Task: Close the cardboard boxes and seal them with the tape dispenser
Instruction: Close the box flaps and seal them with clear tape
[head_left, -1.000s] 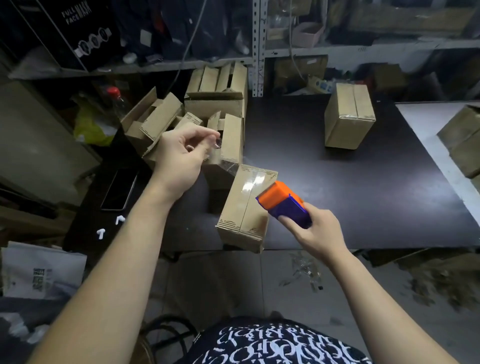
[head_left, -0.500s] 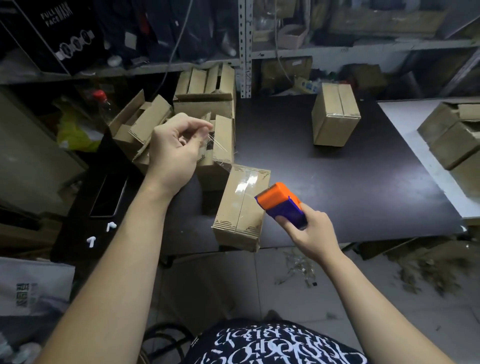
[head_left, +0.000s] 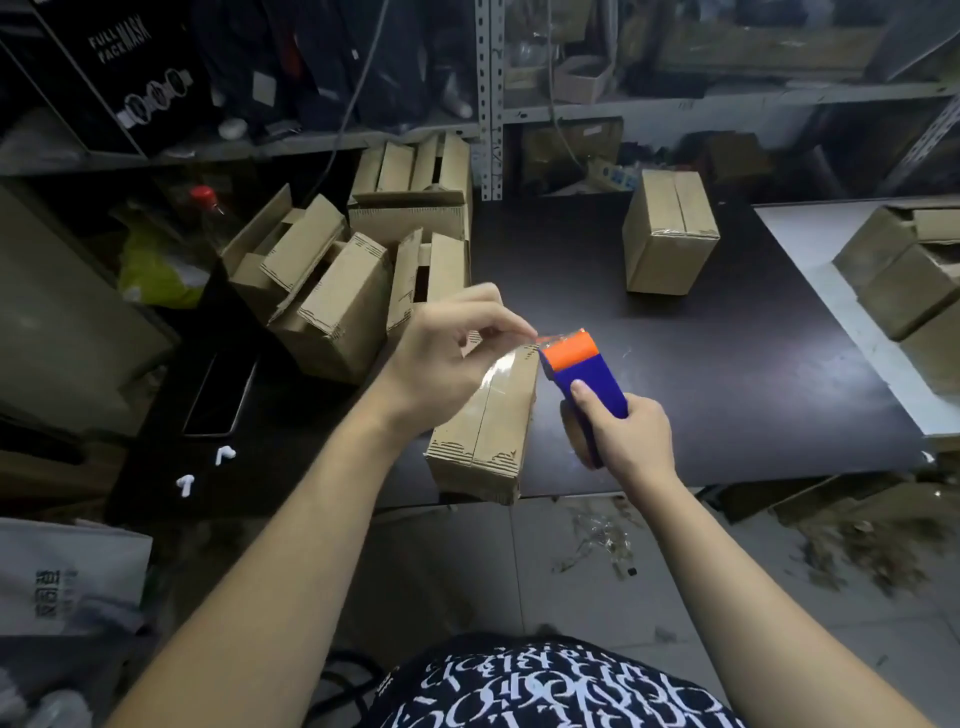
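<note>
At the near table (head_left: 727, 374) edge, the cardboard box (head_left: 483, 436) is lying by the left hand (head_left: 441, 358), which is pinching the clear tape end (head_left: 537, 340) at the orange mouth of the tape dispenser (head_left: 587, 374) the right hand (head_left: 628, 436) is gripping. Flimsy, sticky tape is probably needing tension; the light, stiff box, steadying by its sides.

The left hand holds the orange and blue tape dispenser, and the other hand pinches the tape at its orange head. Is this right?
No. The head view shows the right hand holding the tape dispenser; the left hand pinches the tape at its orange head.
</note>
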